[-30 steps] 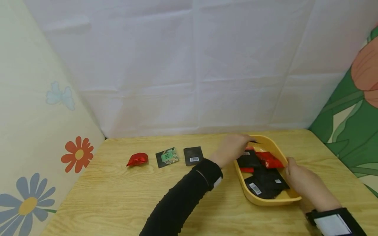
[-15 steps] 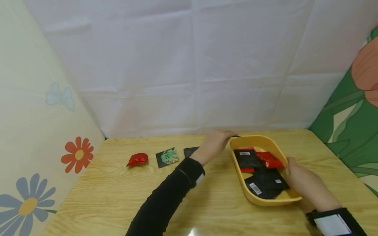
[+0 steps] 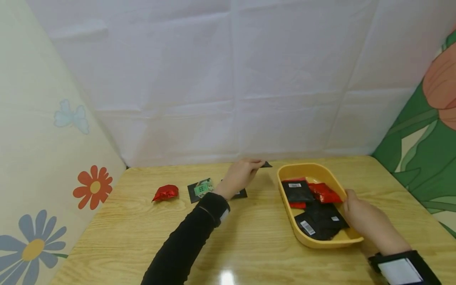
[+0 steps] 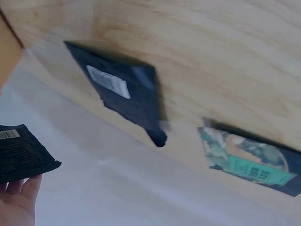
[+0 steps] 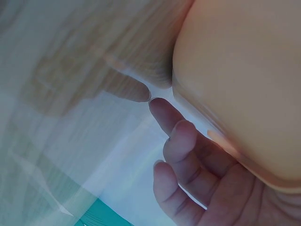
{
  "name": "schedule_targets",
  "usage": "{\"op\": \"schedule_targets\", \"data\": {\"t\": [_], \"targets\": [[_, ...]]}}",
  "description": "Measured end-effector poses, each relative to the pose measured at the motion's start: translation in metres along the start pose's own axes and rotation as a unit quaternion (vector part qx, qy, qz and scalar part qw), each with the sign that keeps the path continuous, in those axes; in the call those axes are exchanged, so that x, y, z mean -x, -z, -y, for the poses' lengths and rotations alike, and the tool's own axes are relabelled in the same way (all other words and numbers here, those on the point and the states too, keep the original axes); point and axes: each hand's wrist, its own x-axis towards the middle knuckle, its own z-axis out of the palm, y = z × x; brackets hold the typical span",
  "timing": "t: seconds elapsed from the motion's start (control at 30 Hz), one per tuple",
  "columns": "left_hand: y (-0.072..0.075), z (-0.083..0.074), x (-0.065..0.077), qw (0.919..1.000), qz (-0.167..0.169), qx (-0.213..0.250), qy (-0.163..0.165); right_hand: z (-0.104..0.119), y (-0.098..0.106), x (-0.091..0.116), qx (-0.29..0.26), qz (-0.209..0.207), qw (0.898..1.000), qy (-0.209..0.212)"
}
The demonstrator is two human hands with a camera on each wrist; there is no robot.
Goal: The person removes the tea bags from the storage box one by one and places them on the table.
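My left hand (image 3: 239, 177) pinches a small black packet (image 4: 23, 153), held up left of the yellow basket (image 3: 315, 171). In the left wrist view its barcode label shows. Below that hand a second black packet (image 4: 117, 87) with a barcode lies on the table, partly hidden by the hand in the head view. Left of it lies a black packet with a green label (image 3: 203, 189), then a shiny red packet (image 3: 166, 192). My right hand (image 3: 368, 219) grips the basket's right wall, its fingers (image 5: 181, 141) along the outside. Several black and red packets (image 3: 298, 191) lie inside the basket.
The wooden table (image 3: 142, 241) runs back to a white cloth wall (image 3: 221, 79). A panel with printed flowers (image 3: 33, 249) stands on the left and a green leafy panel (image 3: 420, 166) on the right.
My left hand has moved left from over the basket with the black packet, and now partly covers the packet on the table. The right hand and basket have stayed in place.
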Motion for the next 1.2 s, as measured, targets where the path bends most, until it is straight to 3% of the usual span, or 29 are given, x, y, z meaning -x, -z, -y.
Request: {"op": "schedule_targets", "data": {"t": [0.2,0.43,0.67,0.87,1.0,1.2], "targets": [[-0.01,0.003,0.006,0.9994,0.031,-0.009,0.009,-0.001,-0.001,0.0,0.012,-0.009,1.0,0.009],[-0.021,0.002,0.01,0.9944,0.097,-0.041,0.008,-0.003,-0.002,0.001,0.01,-0.023,0.999,0.024],[-0.03,0.0,0.013,0.9897,0.14,-0.029,0.01,-0.005,-0.004,0.001,0.014,-0.03,0.999,0.03],[-0.027,-0.002,0.017,0.9816,0.19,-0.02,0.009,-0.004,-0.003,0.0,0.012,-0.023,1.0,0.016],[-0.025,-0.002,0.018,0.9793,0.2,-0.026,0.014,-0.002,-0.002,0.001,0.001,-0.021,1.0,0.014],[-0.027,-0.003,0.019,0.9806,0.195,0.001,0.019,-0.001,0.001,-0.001,-0.002,-0.001,1.0,0.001]]}}
